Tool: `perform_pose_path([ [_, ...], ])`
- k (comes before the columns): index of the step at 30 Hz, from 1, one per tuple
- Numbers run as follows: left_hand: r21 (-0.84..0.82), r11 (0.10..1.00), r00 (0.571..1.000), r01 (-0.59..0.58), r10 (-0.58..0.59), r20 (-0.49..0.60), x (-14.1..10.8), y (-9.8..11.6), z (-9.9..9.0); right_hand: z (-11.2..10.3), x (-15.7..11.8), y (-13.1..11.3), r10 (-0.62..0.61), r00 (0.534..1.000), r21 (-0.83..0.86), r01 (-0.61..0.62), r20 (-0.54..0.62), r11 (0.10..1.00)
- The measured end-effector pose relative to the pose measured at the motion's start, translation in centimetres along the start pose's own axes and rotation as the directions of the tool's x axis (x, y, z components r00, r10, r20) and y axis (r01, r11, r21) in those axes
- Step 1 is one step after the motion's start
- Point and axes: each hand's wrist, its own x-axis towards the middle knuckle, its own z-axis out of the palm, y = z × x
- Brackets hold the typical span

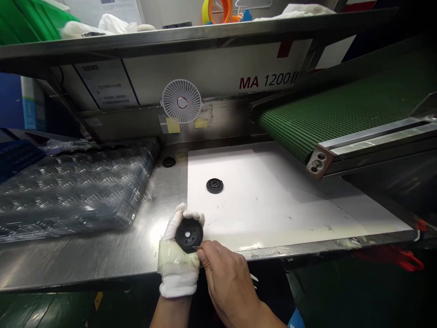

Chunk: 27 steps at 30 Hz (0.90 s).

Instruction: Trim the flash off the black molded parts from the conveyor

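A round black part [193, 240] with a hole at its centre lies in my left hand [174, 255], which wears a white glove and has its fingers curled round the part. My right hand [227, 273], bare, pinches a thin, small tool [197, 247] against the part's lower right edge; most of that tool is hidden by the fingers. Another black disc [215, 185] rests on the white sheet [259, 200] beyond my hands. Farther left, a dark ringed piece [169, 162] sits on the metal table [146, 237].
Stacked clear plastic trays [68, 191] cover the left of the table. A green conveyor belt [334, 114] reaches in from the right, its metal end above the sheet. At the back stand a small fan [181, 101] and a metal shelf [191, 38] holding tape rolls.
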Motion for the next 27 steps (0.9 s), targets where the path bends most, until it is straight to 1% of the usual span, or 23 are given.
perform_pose_path([
  [1,0.032,0.999,1.0,-0.005,0.005,0.012,-0.1,0.1,-0.1,-0.2,0.0,0.0,0.001,1.0,0.015,-0.001,0.005,1.0],
  [3,0.085,0.996,0.999,0.018,-0.022,0.042,-0.4,0.4,-0.3,-0.7,0.2,0.3,0.008,1.0,0.049,-0.009,0.024,0.999],
  [7,0.074,0.994,0.992,0.082,-0.088,0.085,-0.8,0.7,-0.6,-1.8,0.6,1.1,0.054,0.998,0.055,-0.056,0.038,0.997],
  [10,0.087,0.991,0.986,0.103,-0.113,0.122,-0.7,0.6,-0.7,-1.9,0.5,1.3,0.049,0.998,0.019,-0.05,0.037,0.999],
  [14,0.123,0.992,0.997,0.027,-0.035,0.062,-0.6,0.4,-0.6,-1.3,0.1,0.9,0.042,0.998,0.004,-0.042,0.053,0.999],
  [17,0.114,0.993,0.999,-0.021,0.017,0.04,-0.6,0.3,-0.4,-0.8,-0.2,0.5,0.042,0.998,-0.003,-0.042,0.049,0.999],
  [22,0.091,0.995,0.998,-0.043,0.037,0.059,-0.8,0.3,-0.3,-1.0,-0.2,0.2,0.009,0.997,0.043,-0.013,0.081,0.999],
  [27,0.078,0.996,0.997,-0.048,0.043,0.07,-0.8,0.1,-0.3,-1.3,0.2,0.5,0.061,0.998,0.013,-0.061,0.03,0.998],
])
